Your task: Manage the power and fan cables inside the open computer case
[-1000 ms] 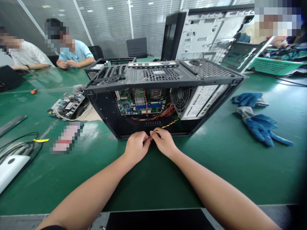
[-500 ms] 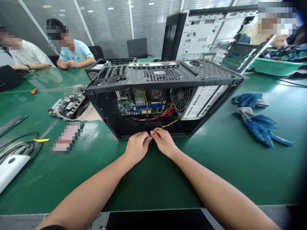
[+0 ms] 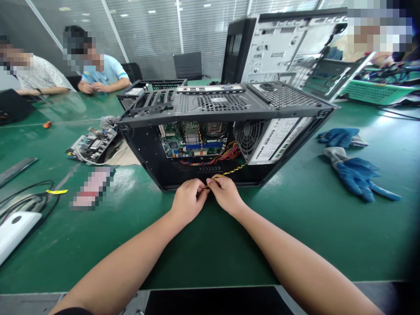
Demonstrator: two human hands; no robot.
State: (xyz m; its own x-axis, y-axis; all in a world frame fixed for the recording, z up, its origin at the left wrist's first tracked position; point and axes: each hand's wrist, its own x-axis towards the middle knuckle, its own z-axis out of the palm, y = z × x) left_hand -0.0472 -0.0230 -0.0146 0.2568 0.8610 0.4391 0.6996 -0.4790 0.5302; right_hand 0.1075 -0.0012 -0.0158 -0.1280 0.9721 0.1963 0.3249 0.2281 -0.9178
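A black computer case [image 3: 210, 114] lies on its side in front of me, its open side facing my hands. Out of the power supply [image 3: 278, 142] inside it runs a twisted yellow-and-black cable [image 3: 231, 170]. My left hand [image 3: 188, 199] is closed in a pinch on that cable at the case's lower front edge. Close beside it, my right hand [image 3: 225, 194] pinches the same cable, thumb on top. The cable's end is hidden by my fingers. Behind the hands sit the motherboard [image 3: 197, 142] and a bundle of red and multicoloured wires [image 3: 229, 154].
Blue-and-grey gloves [image 3: 352, 173] lie right on the green table [image 3: 223, 253]. To the left are a loose circuit-board assembly [image 3: 93, 144], a blurred pinkish flat object [image 3: 93, 187] and black cables [image 3: 29, 201]. A second case [image 3: 239, 52] and a green basket [image 3: 377, 92] stand behind. Other people sit around.
Both hands stay at nearly the same spot on the cable. Fingers have shifted slightly, and a bit more of the cable shows between them.
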